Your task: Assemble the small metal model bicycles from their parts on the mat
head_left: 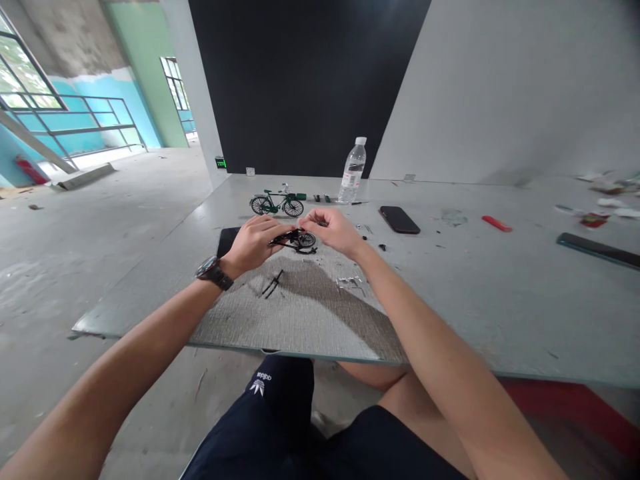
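Note:
My left hand [255,241], with a dark watch on its wrist, is closed on a black model bicycle [303,241] that is only partly built. One spoked wheel and part of the frame show between my hands. My right hand [331,230] pinches at the top of the model, thumb and finger together; whatever sits between those fingertips is too small to make out. Thin black parts [273,285] lie on the grey textured mat [235,327] in front of my left hand. Small silvery pieces [351,283] lie below my right hand.
Behind my hands stands a green model bicycle [277,202], near a water bottle [353,171]. To the right lie a black phone [399,219], a red object [497,224] and a long dark bar [600,250]. Several tiny parts are scattered beside the mat.

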The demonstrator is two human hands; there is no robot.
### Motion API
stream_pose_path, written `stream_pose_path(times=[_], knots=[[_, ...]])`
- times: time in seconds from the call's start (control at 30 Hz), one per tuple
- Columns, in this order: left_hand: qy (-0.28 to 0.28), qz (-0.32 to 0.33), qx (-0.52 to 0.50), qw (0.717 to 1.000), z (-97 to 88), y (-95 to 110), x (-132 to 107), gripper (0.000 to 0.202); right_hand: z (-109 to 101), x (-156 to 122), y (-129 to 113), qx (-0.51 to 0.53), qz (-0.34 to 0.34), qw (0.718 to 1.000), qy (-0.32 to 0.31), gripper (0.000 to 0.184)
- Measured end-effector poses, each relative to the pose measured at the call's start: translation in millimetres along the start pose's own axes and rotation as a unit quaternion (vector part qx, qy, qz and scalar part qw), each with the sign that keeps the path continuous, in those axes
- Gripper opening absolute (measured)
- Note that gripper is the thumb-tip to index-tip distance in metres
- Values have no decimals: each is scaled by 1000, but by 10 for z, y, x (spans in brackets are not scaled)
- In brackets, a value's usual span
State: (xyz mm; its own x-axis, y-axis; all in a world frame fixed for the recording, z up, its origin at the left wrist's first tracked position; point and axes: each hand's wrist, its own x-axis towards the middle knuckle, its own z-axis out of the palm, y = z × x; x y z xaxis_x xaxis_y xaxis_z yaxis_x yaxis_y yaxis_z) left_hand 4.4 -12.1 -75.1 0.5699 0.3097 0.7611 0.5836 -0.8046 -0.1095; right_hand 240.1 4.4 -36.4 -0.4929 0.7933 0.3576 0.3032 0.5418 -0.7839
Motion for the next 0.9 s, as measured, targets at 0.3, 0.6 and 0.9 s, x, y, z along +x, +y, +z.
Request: stream_pose_path(times=[0.3,0.6,0.9], knots=[[-8,-11,-8,1000,10,-8,-6,27,-11,-13,-41,5,4,1000,-17,52],[-25,-10,4,1000,5,1,-18,30,-56,-20,-41,-1,7,999,-45,53],[-54,-22,15,998,-14,26,-10,33,-306,12,138,-103,57,991,67,43]])
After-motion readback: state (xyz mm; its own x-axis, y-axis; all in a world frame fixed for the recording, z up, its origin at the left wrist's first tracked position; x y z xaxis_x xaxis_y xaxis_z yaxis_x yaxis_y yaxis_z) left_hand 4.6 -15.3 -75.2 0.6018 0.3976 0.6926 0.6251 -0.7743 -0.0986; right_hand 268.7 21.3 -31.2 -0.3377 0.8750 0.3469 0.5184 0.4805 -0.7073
